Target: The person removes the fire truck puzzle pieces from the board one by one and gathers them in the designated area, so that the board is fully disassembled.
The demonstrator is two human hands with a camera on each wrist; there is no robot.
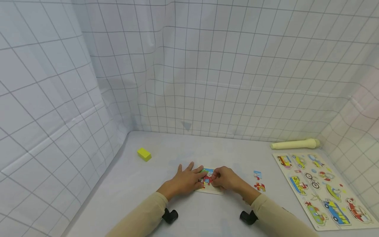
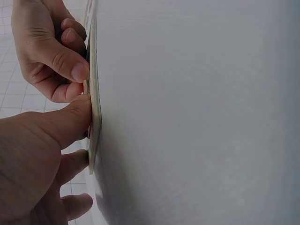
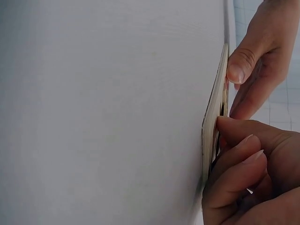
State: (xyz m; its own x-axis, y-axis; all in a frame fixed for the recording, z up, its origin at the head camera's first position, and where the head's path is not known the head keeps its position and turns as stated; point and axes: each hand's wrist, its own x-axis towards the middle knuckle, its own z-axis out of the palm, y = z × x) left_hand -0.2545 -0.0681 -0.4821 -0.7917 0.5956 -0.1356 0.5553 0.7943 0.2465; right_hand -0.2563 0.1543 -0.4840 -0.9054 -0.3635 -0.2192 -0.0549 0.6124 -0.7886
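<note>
A person works at a white table (image 1: 183, 144), and the arms in light sleeves run out of sight at the near side. A small puzzle board (image 1: 214, 191) lies flat on the table, right between the two hands. Bits of red, blue and green show on it, but fingers cover much of the picture. The left hand (image 1: 186, 180) is spread wide with its fingers nearly straight. It rests on the left part of the board, with its thumb touching near the front edge, and it grips nothing. The right hand (image 1: 226, 177) sits at the right side of the board, fingers bent in and thumb close to them. It may have a piece between the fingertips, but they hide that spot, so I cannot tell.

Just right of that hand lie two loose pieces, a blue one (image 1: 257, 174) and, nearer, a red one (image 1: 259, 187). Their pictures are too small to make out.

Farther right is a big picture board (image 1: 321, 197) with a blue bus and a bike; its near right corner is cut off. A cream stick (image 1: 296, 144) lies at its far end. A yellow block (image 1: 144, 154) sits at the far left.
</note>
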